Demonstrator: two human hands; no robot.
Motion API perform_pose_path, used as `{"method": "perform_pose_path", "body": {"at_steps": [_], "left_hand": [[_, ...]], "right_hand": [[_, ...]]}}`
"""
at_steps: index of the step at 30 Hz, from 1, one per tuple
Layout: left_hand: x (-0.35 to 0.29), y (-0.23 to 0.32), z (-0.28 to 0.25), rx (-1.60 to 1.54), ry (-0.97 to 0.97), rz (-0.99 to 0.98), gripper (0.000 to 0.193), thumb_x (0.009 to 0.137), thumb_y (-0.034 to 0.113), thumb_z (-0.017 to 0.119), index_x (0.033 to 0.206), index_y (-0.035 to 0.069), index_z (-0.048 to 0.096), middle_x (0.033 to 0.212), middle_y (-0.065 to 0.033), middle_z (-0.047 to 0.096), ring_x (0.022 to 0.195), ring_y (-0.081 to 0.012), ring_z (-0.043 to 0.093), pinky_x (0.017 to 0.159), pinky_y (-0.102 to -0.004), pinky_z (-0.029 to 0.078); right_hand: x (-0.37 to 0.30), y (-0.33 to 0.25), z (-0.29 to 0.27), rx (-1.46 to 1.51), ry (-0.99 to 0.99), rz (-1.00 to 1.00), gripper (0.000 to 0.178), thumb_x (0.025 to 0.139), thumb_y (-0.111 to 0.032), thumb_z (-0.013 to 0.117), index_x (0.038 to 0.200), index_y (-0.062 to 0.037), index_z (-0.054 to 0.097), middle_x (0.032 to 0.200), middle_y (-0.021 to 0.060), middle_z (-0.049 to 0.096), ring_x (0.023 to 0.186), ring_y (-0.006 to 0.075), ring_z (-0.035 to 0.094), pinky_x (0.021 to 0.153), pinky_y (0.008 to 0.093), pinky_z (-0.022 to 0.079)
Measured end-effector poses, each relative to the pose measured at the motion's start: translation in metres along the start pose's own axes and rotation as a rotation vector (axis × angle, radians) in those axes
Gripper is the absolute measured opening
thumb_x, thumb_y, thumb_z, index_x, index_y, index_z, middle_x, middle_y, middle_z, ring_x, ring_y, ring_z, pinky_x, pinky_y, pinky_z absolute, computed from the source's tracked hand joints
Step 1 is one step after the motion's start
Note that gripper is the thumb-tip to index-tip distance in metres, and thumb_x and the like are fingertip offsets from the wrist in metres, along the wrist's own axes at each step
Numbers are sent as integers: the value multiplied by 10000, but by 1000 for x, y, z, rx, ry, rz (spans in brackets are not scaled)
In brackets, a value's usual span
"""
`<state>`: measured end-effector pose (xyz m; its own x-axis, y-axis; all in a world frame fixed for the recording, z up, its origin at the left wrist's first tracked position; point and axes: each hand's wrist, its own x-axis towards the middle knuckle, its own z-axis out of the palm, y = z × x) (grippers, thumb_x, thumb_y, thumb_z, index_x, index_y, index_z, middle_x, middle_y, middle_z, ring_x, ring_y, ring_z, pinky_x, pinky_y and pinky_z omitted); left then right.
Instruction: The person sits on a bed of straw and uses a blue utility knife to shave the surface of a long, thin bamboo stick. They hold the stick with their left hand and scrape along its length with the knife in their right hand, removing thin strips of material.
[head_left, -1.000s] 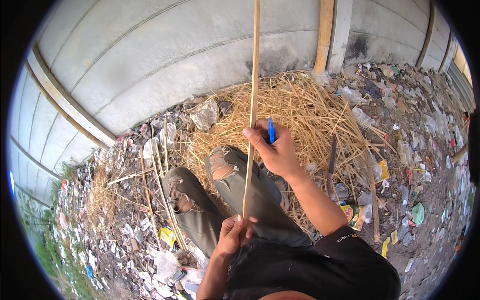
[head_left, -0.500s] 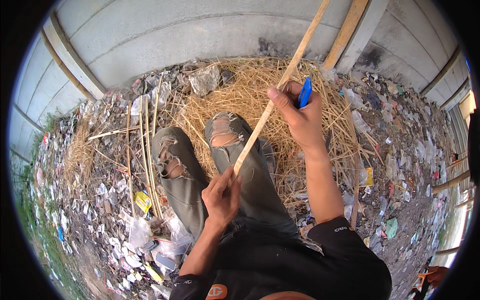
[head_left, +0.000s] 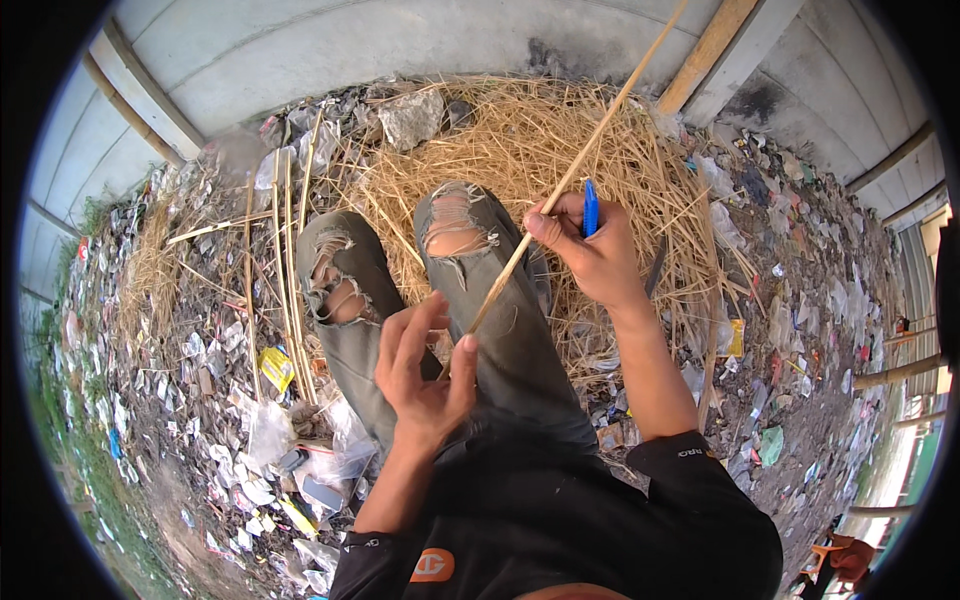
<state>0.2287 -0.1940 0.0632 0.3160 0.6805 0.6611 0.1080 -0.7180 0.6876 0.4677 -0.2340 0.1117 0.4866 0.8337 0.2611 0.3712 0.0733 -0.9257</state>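
A long, thin bamboo strip (head_left: 612, 115) slants from the wall side down across my lap. My right hand (head_left: 600, 258) pinches it between thumb and fingers around its middle. Tucked in the same hand is a blue cutter knife (head_left: 590, 208), upright beside the strip; its blade cannot be made out. My left hand (head_left: 425, 385) is open at the strip's lower end, thumb and fingers spread. The strip passes by that hand without being gripped, and its lowest tip is partly hidden there. My knees in torn grey-green trousers (head_left: 480, 325) lie beneath.
A heap of dry split shavings (head_left: 530, 140) spreads ahead of my knees. Several bamboo strips (head_left: 285, 270) lie at the left. Litter (head_left: 235, 490) covers the ground on both sides. A grey panel wall (head_left: 390, 45) with posts (head_left: 708, 55) closes off the far side.
My left hand has let go of the bamboo strip and spread its fingers. The strip has turned narrow edge up, and my right hand has dropped slightly nearer.
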Motion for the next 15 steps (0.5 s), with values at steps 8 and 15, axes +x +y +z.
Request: {"method": "perform_pose_path", "body": {"at_steps": [8,15], "left_hand": [[43,106,-109,-621,382,592,623,937,680,600,1324,191,594,1333,-45,539,1277,-182,458,1090,-380,358],[63,135,-96,-631,580,638,464,957,541,667,1223,169,592,1139,50,569,1037,-149,541,895,-371,444]], "right_hand": [[-4,13,0,59,38,90,261,924,-282,821,882,-27,790,576,-66,446,572,55,375,539,299,275],[-5,11,17,117,12,85,240,915,-276,821,901,-37,802,577,-68,469,576,53,394,542,298,291]]}}
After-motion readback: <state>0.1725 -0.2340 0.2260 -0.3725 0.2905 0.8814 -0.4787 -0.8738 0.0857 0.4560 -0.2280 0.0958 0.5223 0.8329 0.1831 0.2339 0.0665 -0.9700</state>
